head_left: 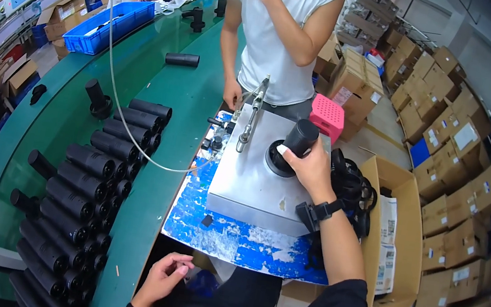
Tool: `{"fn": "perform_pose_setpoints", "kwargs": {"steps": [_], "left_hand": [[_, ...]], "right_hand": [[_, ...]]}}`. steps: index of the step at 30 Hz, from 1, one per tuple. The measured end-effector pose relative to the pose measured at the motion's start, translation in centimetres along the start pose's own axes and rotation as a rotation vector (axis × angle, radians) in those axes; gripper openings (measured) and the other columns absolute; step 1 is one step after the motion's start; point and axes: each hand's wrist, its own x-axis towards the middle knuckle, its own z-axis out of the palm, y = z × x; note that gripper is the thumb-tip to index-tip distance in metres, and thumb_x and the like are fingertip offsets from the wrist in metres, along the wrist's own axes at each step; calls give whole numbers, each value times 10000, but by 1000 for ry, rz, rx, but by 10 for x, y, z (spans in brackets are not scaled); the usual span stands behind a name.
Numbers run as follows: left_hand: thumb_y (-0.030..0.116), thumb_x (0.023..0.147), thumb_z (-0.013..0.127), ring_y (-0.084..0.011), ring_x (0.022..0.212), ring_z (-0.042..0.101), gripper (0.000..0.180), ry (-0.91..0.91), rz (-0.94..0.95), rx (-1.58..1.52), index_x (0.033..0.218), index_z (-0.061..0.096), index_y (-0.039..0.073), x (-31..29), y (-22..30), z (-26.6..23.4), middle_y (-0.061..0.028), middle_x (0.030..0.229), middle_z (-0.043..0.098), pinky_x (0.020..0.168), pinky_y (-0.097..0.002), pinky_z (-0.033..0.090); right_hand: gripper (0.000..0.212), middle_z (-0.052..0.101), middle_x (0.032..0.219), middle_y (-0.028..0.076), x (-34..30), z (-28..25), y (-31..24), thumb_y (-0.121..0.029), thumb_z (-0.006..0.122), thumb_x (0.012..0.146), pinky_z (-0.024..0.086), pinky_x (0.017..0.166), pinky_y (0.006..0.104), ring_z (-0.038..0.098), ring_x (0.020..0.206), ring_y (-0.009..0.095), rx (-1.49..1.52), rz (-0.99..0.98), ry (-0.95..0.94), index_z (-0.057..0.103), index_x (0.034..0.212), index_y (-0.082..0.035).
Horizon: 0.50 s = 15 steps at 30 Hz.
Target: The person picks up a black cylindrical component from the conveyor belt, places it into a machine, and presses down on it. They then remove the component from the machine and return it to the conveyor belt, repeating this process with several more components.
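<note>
Right hand (313, 169) around black cylinder (303, 135)

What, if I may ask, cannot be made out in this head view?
Head view: right hand, its far fingertips hidden behind the black cylinder.
Head view: co-worker in white, upper head cut off by the upper edge.
Head view: black tangle, partly covered by the right forearm.

Cylinders (74, 182) lie piled on the surface (141, 220) to my left; a box (249, 195) stands before me, with a carton (407, 254) to its right.
</note>
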Motion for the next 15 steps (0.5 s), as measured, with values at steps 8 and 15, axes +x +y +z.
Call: {"fn": "perform_pose_setpoints", "kwargs": {"steps": [8,15], "left_hand": [[49,1037,613,-115,917,648,240,-35,147,11,1270,651,8,52,44,6,-78,1105,710,838,-267,534],[18,998,650,-173,959,685,180,-192,413,335,1169,704,2,89,77,26,-113,1101,712,850,-287,536]], "right_hand": [[645,712,1087,146,2,7,0,-320,918,743,556,884,398,705,989,285,-72,-58,55,626,1230,-16],[635,717,1092,165,9,2,15,-354,921,742,558,884,395,708,980,286,8,-11,-45,642,1200,-14]]}}
